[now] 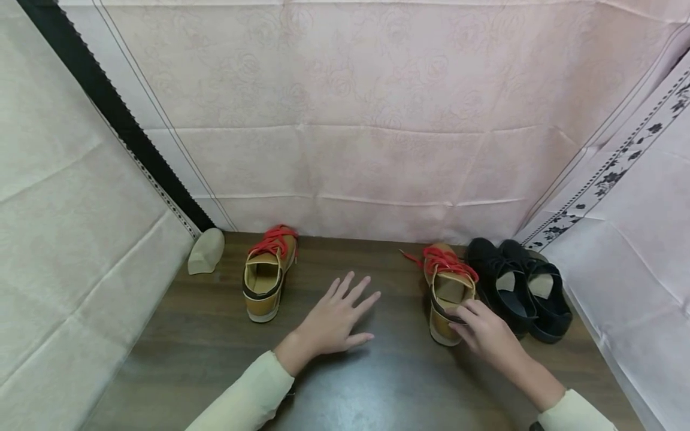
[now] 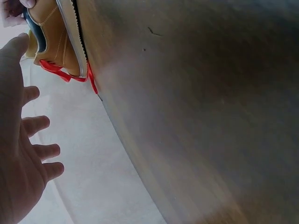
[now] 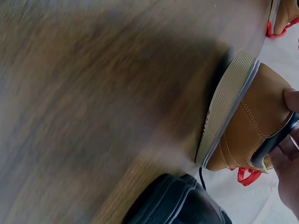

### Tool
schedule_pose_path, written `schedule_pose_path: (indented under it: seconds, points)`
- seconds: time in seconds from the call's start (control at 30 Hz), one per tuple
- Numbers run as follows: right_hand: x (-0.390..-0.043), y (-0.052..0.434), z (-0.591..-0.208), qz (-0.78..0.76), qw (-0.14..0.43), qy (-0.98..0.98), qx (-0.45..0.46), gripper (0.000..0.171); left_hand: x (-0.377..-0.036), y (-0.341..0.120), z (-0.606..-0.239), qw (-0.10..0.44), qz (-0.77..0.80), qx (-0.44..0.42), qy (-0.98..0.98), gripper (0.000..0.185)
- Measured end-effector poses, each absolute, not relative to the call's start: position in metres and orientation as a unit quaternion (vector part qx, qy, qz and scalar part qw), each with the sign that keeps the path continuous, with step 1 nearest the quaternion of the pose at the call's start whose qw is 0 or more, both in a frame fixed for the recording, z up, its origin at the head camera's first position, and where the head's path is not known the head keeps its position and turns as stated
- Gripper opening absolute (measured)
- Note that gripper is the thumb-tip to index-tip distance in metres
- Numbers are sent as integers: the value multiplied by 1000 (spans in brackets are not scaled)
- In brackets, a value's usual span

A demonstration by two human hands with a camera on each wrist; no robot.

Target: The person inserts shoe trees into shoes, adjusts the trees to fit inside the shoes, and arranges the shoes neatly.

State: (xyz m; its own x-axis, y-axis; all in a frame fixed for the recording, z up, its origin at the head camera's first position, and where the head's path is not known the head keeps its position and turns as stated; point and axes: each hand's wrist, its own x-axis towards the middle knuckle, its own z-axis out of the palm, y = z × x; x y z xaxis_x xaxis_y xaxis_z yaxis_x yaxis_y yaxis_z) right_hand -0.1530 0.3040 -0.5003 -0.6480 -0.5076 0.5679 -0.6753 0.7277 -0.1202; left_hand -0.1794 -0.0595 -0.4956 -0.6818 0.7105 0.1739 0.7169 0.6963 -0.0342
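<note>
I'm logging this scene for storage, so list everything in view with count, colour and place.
Left tan shoe: one, tan with red laces, left of centre
Right tan shoe: one, tan with red laces, right of centre
Black shoes: two, black, side by side, far right
Unidentified object: one, off-white, back left corner
Wooden surface: one, brown, under the shoes
Pale sheeting: three sides, whitish to pink, back, left, right
Black strip: one, black, left corner
Floral border: one, black on white, right corner
Sleeves: two, cream, bottom
Left grip: one, bare, spread between tan shoes
Right grip: one, bare, pinching right tan shoe's heel
</note>
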Motion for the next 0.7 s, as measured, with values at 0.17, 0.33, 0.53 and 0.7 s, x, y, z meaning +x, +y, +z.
schedule_pose_path:
  seconds: [0.17, 0.33, 0.53, 0.7]
  points:
    - [-155, 312, -499, 150, 253, -901, 318, 29, -183, -52, -498, 83, -12, -392, -916, 82]
    - [-159, 321, -499, 137, 260, -903, 313, 31, -183, -46, -499, 71, -10, -392, -917, 82]
    - [-160, 329, -499, 128, 258, -904, 317, 25, -184, -41, -496, 69, 0, -391, -918, 81]
    - [-161, 334, -498, 126, 254, -903, 324, 13, -184, -38, -495, 64, 6, -389, -919, 81]
